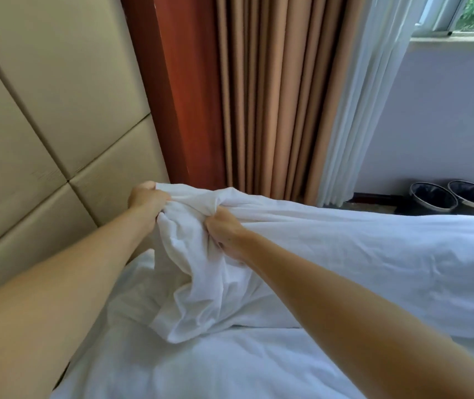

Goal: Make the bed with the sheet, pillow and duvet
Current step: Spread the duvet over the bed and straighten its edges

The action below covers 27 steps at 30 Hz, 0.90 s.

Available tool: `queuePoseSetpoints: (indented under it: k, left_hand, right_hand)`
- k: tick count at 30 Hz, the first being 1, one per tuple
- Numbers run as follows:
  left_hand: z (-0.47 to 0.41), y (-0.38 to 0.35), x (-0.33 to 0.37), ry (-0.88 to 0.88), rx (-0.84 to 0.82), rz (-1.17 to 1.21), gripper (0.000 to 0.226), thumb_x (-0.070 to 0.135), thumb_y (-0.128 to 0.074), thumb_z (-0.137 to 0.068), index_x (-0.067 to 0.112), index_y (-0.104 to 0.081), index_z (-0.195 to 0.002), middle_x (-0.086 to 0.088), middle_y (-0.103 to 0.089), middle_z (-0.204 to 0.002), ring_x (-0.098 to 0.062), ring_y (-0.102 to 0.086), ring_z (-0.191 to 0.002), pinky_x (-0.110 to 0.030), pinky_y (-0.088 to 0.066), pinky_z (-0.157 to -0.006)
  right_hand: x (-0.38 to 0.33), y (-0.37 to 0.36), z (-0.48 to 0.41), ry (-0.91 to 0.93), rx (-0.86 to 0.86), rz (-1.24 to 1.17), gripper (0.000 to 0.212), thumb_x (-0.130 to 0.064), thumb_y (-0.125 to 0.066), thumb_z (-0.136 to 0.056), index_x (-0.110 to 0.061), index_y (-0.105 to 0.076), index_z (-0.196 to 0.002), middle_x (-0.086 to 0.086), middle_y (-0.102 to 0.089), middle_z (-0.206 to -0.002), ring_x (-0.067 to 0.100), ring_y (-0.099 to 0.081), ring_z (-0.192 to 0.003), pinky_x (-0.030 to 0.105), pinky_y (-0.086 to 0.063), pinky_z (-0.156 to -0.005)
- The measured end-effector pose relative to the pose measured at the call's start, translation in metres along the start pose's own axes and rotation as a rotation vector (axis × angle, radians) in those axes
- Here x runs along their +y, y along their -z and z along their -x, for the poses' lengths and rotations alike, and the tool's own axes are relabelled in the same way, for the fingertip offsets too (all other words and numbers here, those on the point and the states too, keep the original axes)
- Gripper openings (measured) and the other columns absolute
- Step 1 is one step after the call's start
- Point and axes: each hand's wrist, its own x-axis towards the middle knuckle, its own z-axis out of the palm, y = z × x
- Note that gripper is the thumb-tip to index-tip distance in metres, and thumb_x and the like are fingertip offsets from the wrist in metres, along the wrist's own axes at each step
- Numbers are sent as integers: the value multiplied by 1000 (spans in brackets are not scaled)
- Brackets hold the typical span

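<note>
A white duvet (pixel 359 260) lies across the bed, its near corner bunched and lifted beside the headboard. My left hand (pixel 146 197) grips the top of that bunched corner, close to the headboard. My right hand (pixel 224 231) grips the same bunch a little lower and to the right. Loose folds of the duvet hang down between my forearms. Below them the white sheet (pixel 201 367) covers the mattress. No pillow can be made out apart from the white bedding.
A padded beige headboard (pixel 43 125) fills the left. Behind the bed stand a reddish wood panel (pixel 184 110), tan curtains (pixel 273 96) and white sheer curtains (pixel 368 110). Two dark bins (pixel 434 197) sit on the floor under the window.
</note>
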Motion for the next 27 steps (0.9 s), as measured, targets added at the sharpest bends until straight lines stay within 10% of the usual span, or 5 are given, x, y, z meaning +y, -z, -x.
queuePoseSetpoints:
  k: [7, 12, 15, 20, 27]
  left_hand:
    - [-29, -38, 35, -117, -84, 400, 31, -1, -46, -88, 24, -63, -96, -2, -61, -107, -19, -60, -90, -24, -48, -69]
    - [-34, -40, -6, -113, -218, 210, 63, 4, -38, -97, 24, -12, -151, -1, -16, -157, -19, -24, -142, -31, -27, -109]
    - [-30, -34, -58, -39, -209, -119, 67, 21, -44, -98, 15, -3, -151, -5, -10, -158, -23, -17, -145, -36, -18, -116]
    - [-4, -34, -119, 151, -483, -390, 99, 48, -68, -79, 10, -9, -150, -5, -31, -149, -22, -35, -136, -28, -35, -101]
    - [-8, -41, -141, -35, -303, -783, 34, 25, -64, -83, 11, -54, -112, -8, -62, -109, -29, -60, -104, -32, -47, -78]
  right_hand:
    - [-11, 27, -68, 58, 73, -180, 33, 4, -33, -88, -11, -60, -100, 14, -64, -101, 32, -60, -98, 43, -53, -86]
    - [46, 21, -71, -163, -107, -15, 45, -8, -37, -94, -19, -40, -138, 5, -45, -121, 24, -45, -117, 26, -42, -83]
    - [95, 12, -58, -193, -10, 30, 65, 9, -39, -85, -19, -37, -144, 6, -35, -145, 26, -34, -133, 31, -32, -101]
    - [153, 7, -41, -257, -30, 173, 59, 10, -42, -83, -13, -43, -138, 7, -52, -117, 4, -59, -74, 8, -44, -57]
    - [180, -3, -24, -391, -66, 734, 69, -45, -46, -93, -22, -12, -148, 12, -16, -154, 29, -26, -139, 45, -23, -113]
